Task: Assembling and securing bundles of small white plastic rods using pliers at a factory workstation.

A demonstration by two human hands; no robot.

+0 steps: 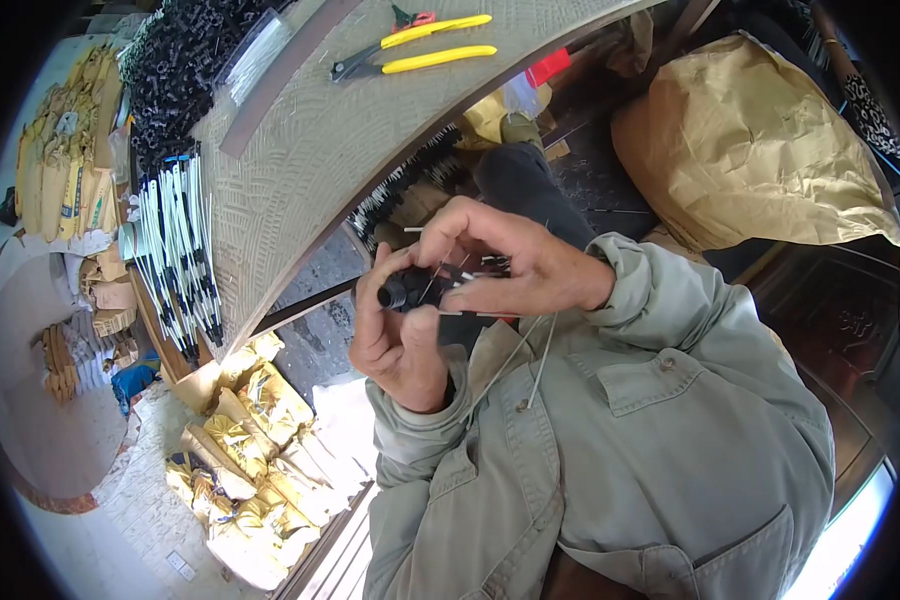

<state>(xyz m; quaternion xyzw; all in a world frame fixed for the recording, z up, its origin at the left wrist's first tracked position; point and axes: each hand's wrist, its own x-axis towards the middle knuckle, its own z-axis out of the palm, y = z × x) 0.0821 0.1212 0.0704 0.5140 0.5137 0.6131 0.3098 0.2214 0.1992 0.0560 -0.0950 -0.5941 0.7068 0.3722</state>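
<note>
My left hand (406, 345) is closed around a black plastic part with a threaded round end (394, 295), which points out to the left. Close against it, my right hand (518, 262) pinches thin rods with black and white pieces (462, 274). The fingertips of both hands nearly meet, and they hide much of where these pieces join. Two thin pale strands (536, 370) hang down below my hands in front of the grey-green shirt. The exact kind of the small parts cannot be made out.
Beyond my hands stretches a worn table (300, 190) bearing yellow-handled pliers (435, 45). A heap of black parts (185, 70) and a bundle of white-and-black rods (178, 260) lie at left. Yellow packets (255, 450) fill the lower left; a brown paper sack (760, 150) stands at right.
</note>
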